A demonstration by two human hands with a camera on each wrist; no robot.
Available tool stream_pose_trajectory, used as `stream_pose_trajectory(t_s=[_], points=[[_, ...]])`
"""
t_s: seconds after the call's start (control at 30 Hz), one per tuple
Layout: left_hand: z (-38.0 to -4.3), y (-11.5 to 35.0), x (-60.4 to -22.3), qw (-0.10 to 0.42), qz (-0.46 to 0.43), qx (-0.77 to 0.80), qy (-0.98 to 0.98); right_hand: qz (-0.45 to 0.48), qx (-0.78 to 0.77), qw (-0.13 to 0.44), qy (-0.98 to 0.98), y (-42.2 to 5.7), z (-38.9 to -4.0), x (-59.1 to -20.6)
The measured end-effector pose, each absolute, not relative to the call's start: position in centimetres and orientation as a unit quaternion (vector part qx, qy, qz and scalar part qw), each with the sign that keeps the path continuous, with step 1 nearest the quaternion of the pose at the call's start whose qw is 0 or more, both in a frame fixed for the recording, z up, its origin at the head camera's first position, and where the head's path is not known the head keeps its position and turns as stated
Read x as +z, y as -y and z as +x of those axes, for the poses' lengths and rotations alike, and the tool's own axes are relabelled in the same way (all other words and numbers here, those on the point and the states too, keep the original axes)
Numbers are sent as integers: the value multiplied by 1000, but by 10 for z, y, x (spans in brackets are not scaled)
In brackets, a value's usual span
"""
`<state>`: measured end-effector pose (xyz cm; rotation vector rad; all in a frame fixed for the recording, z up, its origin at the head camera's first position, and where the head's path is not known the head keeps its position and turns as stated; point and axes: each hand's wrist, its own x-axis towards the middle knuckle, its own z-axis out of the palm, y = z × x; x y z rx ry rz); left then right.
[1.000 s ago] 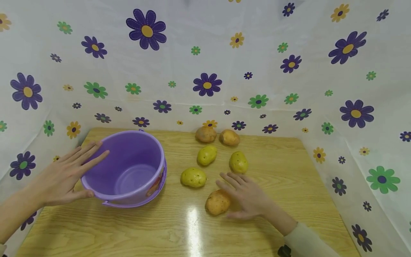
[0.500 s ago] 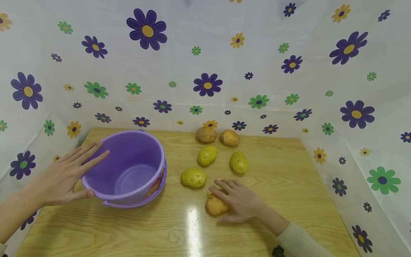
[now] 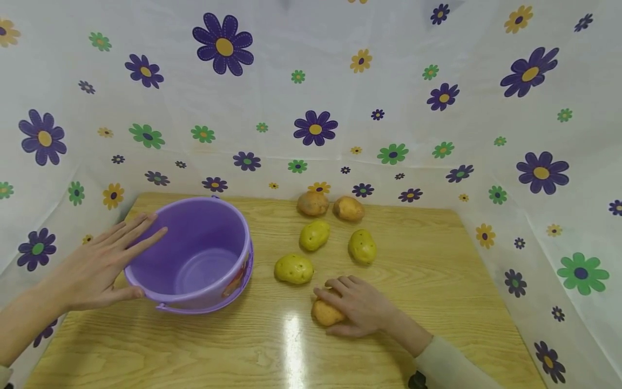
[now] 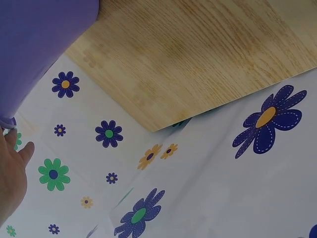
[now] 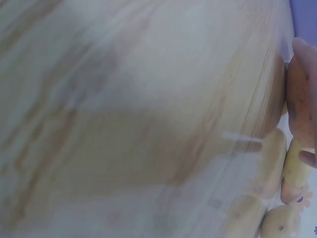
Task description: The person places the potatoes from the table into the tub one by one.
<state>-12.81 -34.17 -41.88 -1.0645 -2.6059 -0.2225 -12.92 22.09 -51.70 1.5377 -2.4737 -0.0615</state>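
Observation:
A purple bucket [image 3: 199, 229] with a handle stands at the left of the table in the head view. My left hand [image 3: 99, 265] rests against its left rim, fingers spread and straight; in the left wrist view its fingertips touch the bucket's edge. My right hand [image 3: 357, 305] lies over a brown potato [image 3: 324, 313], fingers and thumb around it, on the table right of centre. That potato [image 5: 300, 104] shows beside the fingers at the right edge of the right wrist view. Behind it lie three yellow-green potatoes [image 3: 293, 269] and, farther back, two brown potatoes [image 3: 313, 203].
The wooden table [image 3: 233, 346] is glossy, with a bright reflection near the front. A white sheet [image 3: 272, 102] printed with flowers rises along its back and both sides. A small dark object [image 3: 417, 380] shows by the right sleeve.
My right hand has moved left and slightly toward the front, and its fingers and thumb have closed around the brown potato. The left hand and bucket stay in place.

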Motion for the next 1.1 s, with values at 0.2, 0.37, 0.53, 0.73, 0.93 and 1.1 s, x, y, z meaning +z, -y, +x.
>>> stream_pose_trajectory(t_s=[0.2, 0.37, 0.53, 0.73, 0.93, 1.1], points=[[-128, 342, -420, 160, -375, -80, 910, 530, -31, 121, 839, -221, -129, -519], [-128, 341, -419, 160, -375, -80, 910, 531, -34, 129, 837, -220, -129, -519], [-127, 341, -418, 160, -374, -80, 910, 531, -41, 136, 835, -218, -130, -517], [-127, 341, -419, 162, -373, -79, 910, 527, -47, 147, 836, -217, -131, -512], [-128, 342, -420, 164, -374, -80, 909, 521, -36, 163, 837, -211, -132, -504], [-129, 342, -420, 165, -375, -81, 909, 513, -33, 167, 842, -206, -133, -497]])
